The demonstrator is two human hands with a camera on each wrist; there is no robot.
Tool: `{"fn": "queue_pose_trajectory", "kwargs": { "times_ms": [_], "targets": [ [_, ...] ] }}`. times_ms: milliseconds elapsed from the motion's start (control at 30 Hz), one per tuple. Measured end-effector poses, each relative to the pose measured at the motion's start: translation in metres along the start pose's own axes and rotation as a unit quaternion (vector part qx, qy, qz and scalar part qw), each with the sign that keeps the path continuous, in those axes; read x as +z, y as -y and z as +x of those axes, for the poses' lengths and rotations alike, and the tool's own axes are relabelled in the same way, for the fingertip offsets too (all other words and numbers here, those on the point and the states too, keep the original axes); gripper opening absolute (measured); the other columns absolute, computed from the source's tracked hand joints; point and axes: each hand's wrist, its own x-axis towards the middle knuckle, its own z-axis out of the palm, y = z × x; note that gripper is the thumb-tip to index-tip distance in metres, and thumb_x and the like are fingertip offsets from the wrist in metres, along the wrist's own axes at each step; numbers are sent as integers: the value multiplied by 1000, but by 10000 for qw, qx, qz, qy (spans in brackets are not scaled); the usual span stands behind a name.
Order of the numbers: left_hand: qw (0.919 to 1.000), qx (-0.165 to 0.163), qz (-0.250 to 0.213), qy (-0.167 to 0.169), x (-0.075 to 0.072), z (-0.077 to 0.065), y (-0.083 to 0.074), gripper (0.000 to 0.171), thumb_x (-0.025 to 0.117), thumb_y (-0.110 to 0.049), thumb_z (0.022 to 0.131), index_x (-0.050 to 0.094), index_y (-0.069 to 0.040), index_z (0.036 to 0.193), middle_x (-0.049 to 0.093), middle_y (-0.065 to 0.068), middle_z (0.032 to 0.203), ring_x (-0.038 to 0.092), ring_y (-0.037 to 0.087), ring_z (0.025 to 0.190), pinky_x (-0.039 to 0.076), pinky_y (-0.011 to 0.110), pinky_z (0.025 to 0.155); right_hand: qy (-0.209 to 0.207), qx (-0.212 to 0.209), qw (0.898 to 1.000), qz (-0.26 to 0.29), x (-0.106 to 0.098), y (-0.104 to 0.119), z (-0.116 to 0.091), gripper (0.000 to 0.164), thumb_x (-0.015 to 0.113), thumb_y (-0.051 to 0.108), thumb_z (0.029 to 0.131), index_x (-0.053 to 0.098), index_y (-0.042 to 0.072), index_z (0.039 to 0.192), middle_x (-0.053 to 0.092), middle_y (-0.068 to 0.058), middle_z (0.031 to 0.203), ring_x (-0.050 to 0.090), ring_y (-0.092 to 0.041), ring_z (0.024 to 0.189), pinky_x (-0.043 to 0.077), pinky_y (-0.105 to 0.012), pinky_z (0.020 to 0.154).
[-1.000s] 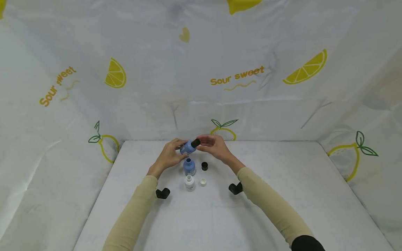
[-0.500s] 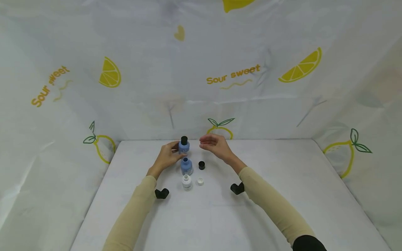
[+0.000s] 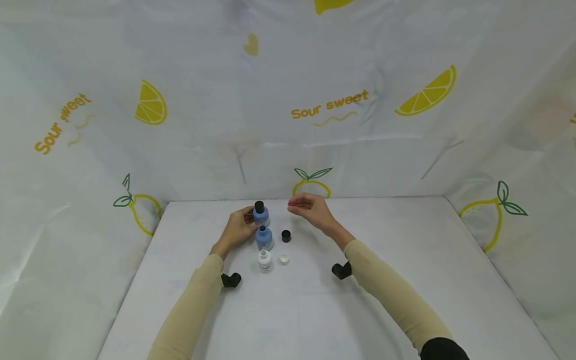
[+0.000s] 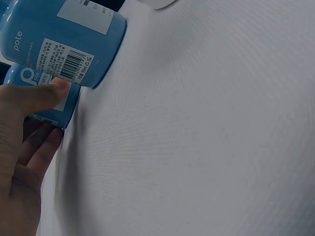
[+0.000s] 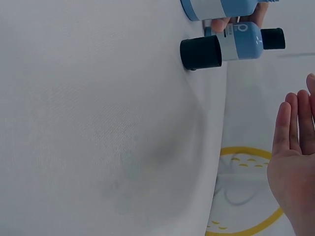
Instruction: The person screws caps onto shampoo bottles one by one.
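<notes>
At the back of the row, my left hand (image 3: 237, 226) grips a blue bottle (image 3: 261, 216) with a black cap on, thumb on one side and fingers on the other. It stands upright, its base right at the table. Just in front is a second blue bottle (image 3: 264, 239), uncapped, which partly hides the first in the left wrist view. An uncapped white bottle (image 3: 265, 262) stands nearest. A loose black cap (image 5: 201, 52) and a white cap (image 3: 284, 259) lie right of their bottles. My right hand (image 3: 315, 209) hovers to the right, fingers extended, holding nothing.
The white tabletop (image 3: 292, 310) ends at a pale curtain (image 3: 270, 165) printed with lemons, close behind the bottles. Similar sheeting rises at both sides. A black wrist-worn piece (image 3: 231, 280) juts from the left forearm, and another black piece (image 3: 341, 271) from the right.
My right hand has let go of the black cap on the rear bottle and drawn away. My left hand has turned that tilted bottle upright and lowered it behind the other blue bottle.
</notes>
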Motion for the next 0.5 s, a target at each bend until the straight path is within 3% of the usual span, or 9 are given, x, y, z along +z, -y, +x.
{"fn": "queue_pose_trajectory", "kwargs": {
  "times_ms": [300,500],
  "targets": [
    [10000,-51,-72,45,0,-1,3,62,82,3,91,56,12,147,67,33,143,69,46,134,60,45,114,-42,36,10000,20,1,1,-2,25,79,12,100,76,0,122,77,-22,125,75,-5,101,64,-17,91],
    [9997,-123,-189,99,-9,-10,1,68,83,2,92,52,10,152,65,32,145,66,46,137,59,47,116,-41,37,10000,11,1,1,-1,25,79,12,100,76,1,122,77,-21,126,75,-5,102,64,-17,92]
  ]
}}
